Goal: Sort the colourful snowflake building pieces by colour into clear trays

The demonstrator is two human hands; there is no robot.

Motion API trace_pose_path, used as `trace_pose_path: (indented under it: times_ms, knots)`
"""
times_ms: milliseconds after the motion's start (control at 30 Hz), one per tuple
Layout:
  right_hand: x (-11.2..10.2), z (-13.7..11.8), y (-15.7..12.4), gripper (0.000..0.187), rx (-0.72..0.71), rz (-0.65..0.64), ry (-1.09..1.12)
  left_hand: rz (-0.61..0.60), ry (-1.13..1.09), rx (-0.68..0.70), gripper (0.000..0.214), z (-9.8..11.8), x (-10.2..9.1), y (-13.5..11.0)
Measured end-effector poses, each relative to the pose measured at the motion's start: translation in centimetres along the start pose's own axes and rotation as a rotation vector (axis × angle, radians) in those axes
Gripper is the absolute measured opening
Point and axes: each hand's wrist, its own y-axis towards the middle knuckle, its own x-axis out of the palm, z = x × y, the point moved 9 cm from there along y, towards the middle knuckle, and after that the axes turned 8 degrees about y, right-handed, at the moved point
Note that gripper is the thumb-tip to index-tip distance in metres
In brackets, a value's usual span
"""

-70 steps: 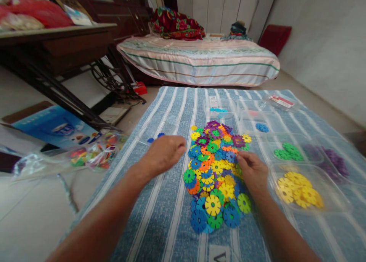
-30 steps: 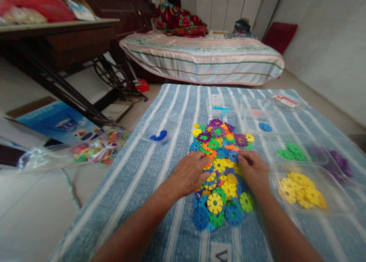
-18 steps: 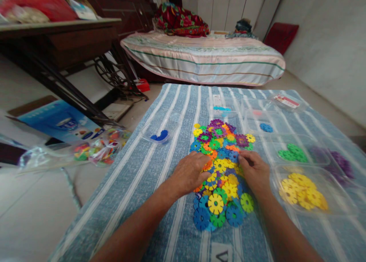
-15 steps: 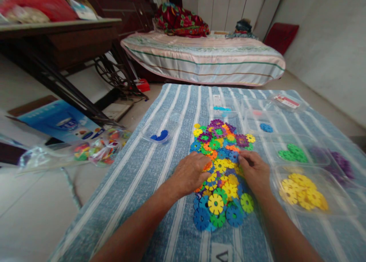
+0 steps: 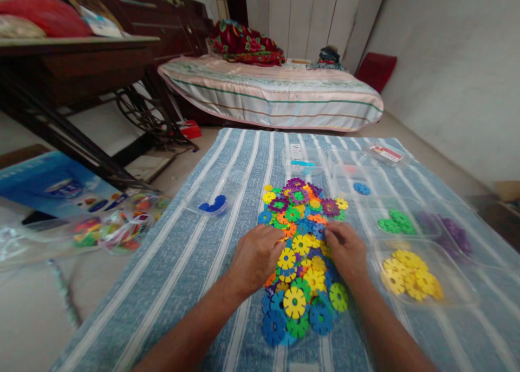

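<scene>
Colourful plastic snowflake discs (image 5: 300, 245) lie in a long heap on a striped cloth, with yellow, blue, green, orange and purple ones overlapping. At the heap's left edge, my left hand (image 5: 257, 259) has its fingers curled together beside some orange discs. What those fingers hold, if anything, is hidden. My right hand (image 5: 348, 253) is at the right edge with thumb and forefinger pinched against a blue disc (image 5: 318, 230). Whether the pinch grips that disc I cannot tell. Square purple pieces (image 5: 330, 207) rest on the far end of the heap.
Clear plastic boxes stand along the right, holding yellow discs (image 5: 410, 274), green discs (image 5: 397, 222), purple pieces (image 5: 455, 235) and a blue disc (image 5: 361, 188). Another clear box (image 5: 190, 196) at left holds dark blue pieces (image 5: 213, 204). A bed (image 5: 272, 98) stands beyond the table.
The whole view has shifted left and slightly down. Both hands keep about the same places at the heap's two sides, with no disc visibly lifted away.
</scene>
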Motion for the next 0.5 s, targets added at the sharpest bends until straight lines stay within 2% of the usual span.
trace_pose_path:
  times_ms: [100,300,500]
  knots:
    - [0.1,-0.2,0.0,0.015,-0.009,-0.001,0.003,0.025,-0.051,-0.071,0.011,-0.2,-0.3,0.1]
    - [0.2,0.1,0.1,0.014,0.006,0.004,0.029,-0.036,-0.246,-0.189,0.018,-0.2,-0.3,0.4]
    - [0.5,0.2,0.2,0.017,0.029,-0.008,0.048,-0.057,-0.432,-0.316,0.026,-1.3,0.0,0.8]
